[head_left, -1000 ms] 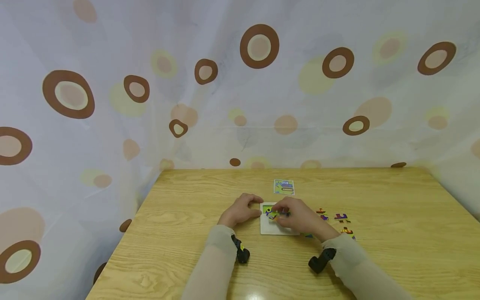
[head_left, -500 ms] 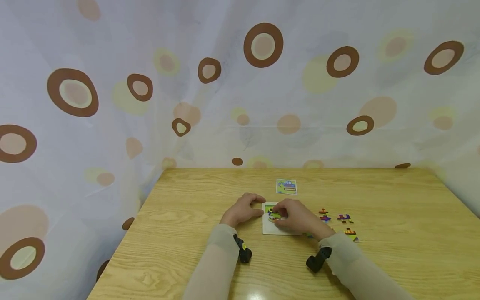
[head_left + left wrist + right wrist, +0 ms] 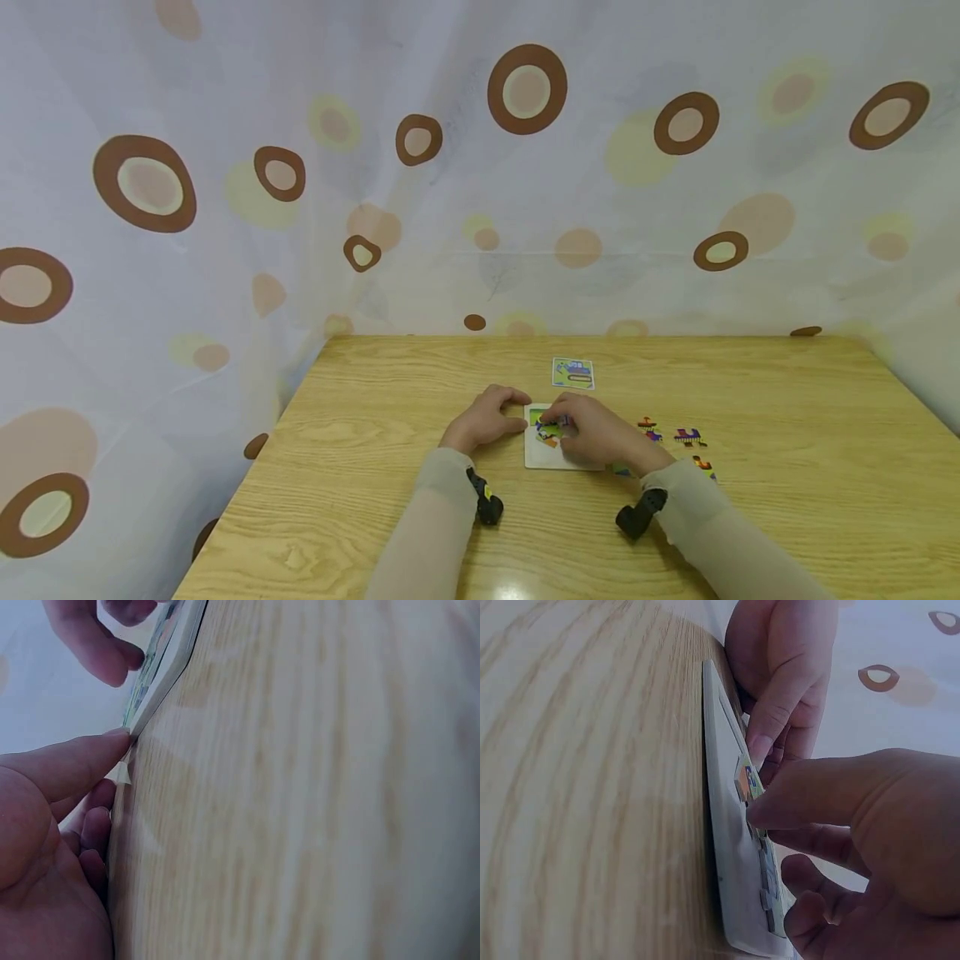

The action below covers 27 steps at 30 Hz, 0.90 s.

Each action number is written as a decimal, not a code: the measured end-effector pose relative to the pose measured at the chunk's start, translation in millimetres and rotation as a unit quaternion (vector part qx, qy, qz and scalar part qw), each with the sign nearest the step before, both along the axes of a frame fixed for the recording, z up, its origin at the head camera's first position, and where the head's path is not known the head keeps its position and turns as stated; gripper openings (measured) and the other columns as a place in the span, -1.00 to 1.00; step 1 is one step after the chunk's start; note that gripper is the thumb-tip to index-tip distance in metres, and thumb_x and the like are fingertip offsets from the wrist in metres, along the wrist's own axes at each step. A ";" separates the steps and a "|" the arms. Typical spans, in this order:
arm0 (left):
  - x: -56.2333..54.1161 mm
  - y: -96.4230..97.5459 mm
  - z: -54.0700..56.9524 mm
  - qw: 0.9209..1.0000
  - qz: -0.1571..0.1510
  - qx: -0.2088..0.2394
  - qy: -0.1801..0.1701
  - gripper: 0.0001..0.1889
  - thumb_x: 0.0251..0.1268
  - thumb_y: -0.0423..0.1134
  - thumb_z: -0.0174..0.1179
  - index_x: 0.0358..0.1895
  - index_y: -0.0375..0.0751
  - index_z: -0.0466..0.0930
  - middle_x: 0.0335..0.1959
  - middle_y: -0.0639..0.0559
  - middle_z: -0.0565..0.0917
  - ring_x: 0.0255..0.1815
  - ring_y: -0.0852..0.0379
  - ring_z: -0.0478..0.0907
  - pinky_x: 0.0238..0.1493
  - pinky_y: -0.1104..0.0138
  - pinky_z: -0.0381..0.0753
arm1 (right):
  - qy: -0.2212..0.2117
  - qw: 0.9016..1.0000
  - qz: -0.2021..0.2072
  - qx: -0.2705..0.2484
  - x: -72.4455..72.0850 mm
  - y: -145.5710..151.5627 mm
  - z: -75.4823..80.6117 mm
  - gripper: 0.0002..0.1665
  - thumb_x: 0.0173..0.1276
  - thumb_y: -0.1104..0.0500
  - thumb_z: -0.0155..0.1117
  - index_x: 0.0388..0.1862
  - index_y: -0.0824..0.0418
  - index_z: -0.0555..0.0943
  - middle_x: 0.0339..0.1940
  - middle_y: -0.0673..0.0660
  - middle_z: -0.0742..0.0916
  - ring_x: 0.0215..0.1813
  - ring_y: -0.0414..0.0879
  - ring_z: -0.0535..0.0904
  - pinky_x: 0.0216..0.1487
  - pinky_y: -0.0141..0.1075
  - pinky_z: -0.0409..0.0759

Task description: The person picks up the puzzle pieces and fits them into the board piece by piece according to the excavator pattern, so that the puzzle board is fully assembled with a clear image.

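A white puzzle tray [image 3: 542, 459] lies flat on the table, with green and multicoloured jigsaw pieces [image 3: 547, 437] in its upper left part. My left hand [image 3: 483, 419] is at the tray's left side, index finger near the top corner and the thumb [image 3: 90, 757] straight against the edge. Over the tray, my right hand [image 3: 592, 429] touches the laid pieces with its fingertips, thumb and index apart. The right wrist view has its thumb [image 3: 780, 806] right at a piece with an orange patch [image 3: 744, 784]. This hand covers the tray's right part.
Behind the tray lies a square picture card [image 3: 573, 373] showing a blue vehicle. Several loose jigsaw pieces [image 3: 687, 436] are on the wooden table [image 3: 375, 400] to the right, some partly behind the right forearm. A spotted cloth [image 3: 577, 183] hangs past the table's back edge.
My right hand's thumb and index, earlier close together on a piece, have spread; the piece with orange now shows in the tray. My left hand stays at the tray's edge.
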<state>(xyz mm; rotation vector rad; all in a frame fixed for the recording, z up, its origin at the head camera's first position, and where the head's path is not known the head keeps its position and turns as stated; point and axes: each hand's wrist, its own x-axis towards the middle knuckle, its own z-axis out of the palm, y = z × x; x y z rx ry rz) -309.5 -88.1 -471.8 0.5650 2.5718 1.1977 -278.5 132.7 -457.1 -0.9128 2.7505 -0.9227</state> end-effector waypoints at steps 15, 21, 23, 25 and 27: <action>1.7 -0.5 2.7 1.000 0.000 0.009 -0.006 -0.66 0.34 -0.30 0.28 0.16 -0.14 0.62 0.27 -0.07 0.43 0.39 -0.08 0.24 0.39 0.03 0.22 | -0.029 1.000 -0.012 0.002 -2.3 -1.5 -1.9 -0.61 0.21 0.42 0.28 0.04 0.30 0.69 -0.22 0.03 0.61 -0.29 -0.11 0.43 -0.23 -0.24 0.46; 0.6 -0.1 1.7 1.000 0.004 0.003 -0.006 -0.66 0.33 -0.28 0.29 0.17 -0.11 0.62 0.27 -0.04 0.43 0.40 -0.08 0.23 0.38 0.03 0.22 | -0.033 0.999 -0.019 0.006 -4.7 -0.4 -3.8 -0.69 0.25 0.37 0.33 -0.01 0.24 0.72 -0.25 0.00 0.61 -0.29 -0.13 0.45 -0.23 -0.25 0.48; 0.8 -0.5 2.1 1.000 0.005 0.001 -0.009 -0.66 0.34 -0.27 0.29 0.17 -0.09 0.62 0.28 -0.04 0.43 0.40 -0.08 0.23 0.38 0.04 0.22 | -0.030 0.999 -0.017 0.007 -5.2 0.3 -4.1 -0.72 0.25 0.35 0.35 -0.04 0.22 0.73 -0.26 0.00 0.60 -0.30 -0.13 0.44 -0.24 -0.26 0.48; 0.9 -1.0 2.3 1.000 0.005 0.002 -0.010 -0.66 0.35 -0.27 0.28 0.17 -0.09 0.62 0.28 -0.04 0.43 0.40 -0.07 0.23 0.38 0.04 0.23 | -0.030 0.999 -0.013 0.007 -5.2 0.7 -3.7 -0.75 0.26 0.33 0.37 -0.07 0.21 0.73 -0.27 0.00 0.60 -0.30 -0.13 0.45 -0.24 -0.26 0.48; 0.8 -1.2 2.2 1.000 0.005 0.004 -0.010 -0.66 0.34 -0.27 0.29 0.17 -0.09 0.62 0.28 -0.04 0.43 0.40 -0.07 0.23 0.38 0.04 0.23 | -0.034 0.999 -0.015 0.007 -4.8 0.5 -3.5 -0.79 0.25 0.30 0.41 -0.12 0.19 0.73 -0.27 0.00 0.60 -0.28 -0.12 0.45 -0.23 -0.26 0.48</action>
